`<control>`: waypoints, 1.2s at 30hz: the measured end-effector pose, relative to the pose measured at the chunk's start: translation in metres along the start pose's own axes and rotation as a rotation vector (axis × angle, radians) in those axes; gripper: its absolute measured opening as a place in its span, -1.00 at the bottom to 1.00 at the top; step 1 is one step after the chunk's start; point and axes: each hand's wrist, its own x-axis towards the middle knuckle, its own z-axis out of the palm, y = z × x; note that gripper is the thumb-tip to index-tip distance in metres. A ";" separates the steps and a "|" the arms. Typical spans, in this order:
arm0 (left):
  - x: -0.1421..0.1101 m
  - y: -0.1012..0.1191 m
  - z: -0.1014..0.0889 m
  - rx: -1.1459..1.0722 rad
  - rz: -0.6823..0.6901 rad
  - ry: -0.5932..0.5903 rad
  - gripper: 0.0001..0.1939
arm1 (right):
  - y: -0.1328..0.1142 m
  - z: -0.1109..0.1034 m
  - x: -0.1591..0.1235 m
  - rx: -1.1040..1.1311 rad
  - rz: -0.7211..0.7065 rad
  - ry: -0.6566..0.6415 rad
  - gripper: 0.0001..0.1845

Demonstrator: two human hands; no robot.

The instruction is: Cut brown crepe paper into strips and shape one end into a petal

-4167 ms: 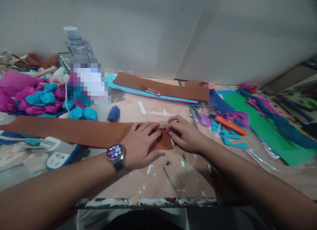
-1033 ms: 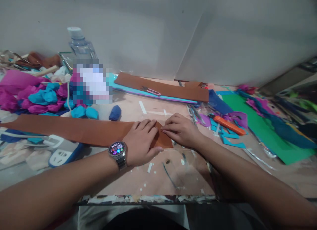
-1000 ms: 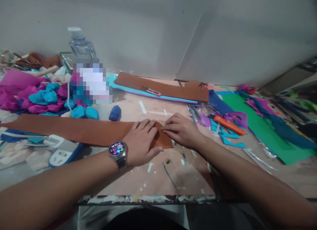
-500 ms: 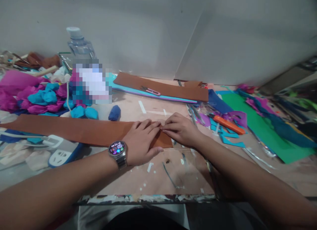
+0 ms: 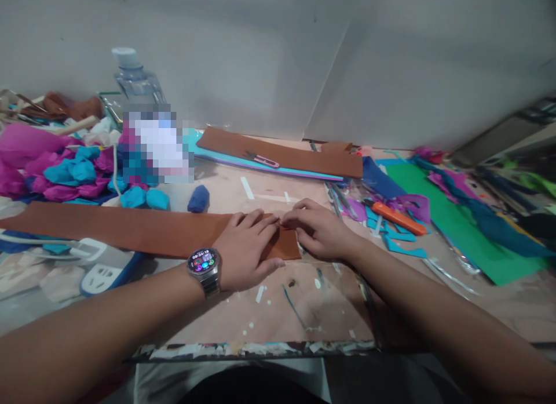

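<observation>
A long brown sheet strip (image 5: 174,230), perhaps foam or leather, lies across the table. My left hand (image 5: 245,247), with a smartwatch (image 5: 203,262) at its wrist, rests flat on the strip, fingers stretched out. Close to its fingertips, my right hand (image 5: 317,227) touches the strip near its right end. The right fingers are bent, and the thumb is apart from them. I see nothing held between them, though the fingertips are partly hidden. Just beyond the strip sits a small dark blue wrapped lump (image 5: 198,199).
Thread snips (image 5: 264,160) lie on another brown strip (image 5: 304,155) at the back. On the right are an orange utility knife (image 5: 399,218) and a green sheet (image 5: 460,224). A power strip (image 5: 104,270), a bottle (image 5: 139,82) and magenta and blue bundles (image 5: 73,172) crowd the left.
My right thumb has come away from the fingers, which were pinched together at the strip. My left hand stays in place on it. The view has shifted slightly.
</observation>
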 end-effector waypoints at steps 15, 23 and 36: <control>0.000 0.002 -0.001 0.018 0.003 -0.026 -0.30 | 0.005 -0.001 -0.004 -0.060 0.040 0.052 -0.52; 0.001 0.001 -0.001 0.031 0.015 -0.028 -0.32 | 0.002 0.001 -0.002 -0.030 0.021 0.039 -0.42; 0.000 0.007 -0.006 0.020 -0.012 -0.008 -0.42 | 0.003 0.001 -0.004 0.008 0.021 0.045 -0.44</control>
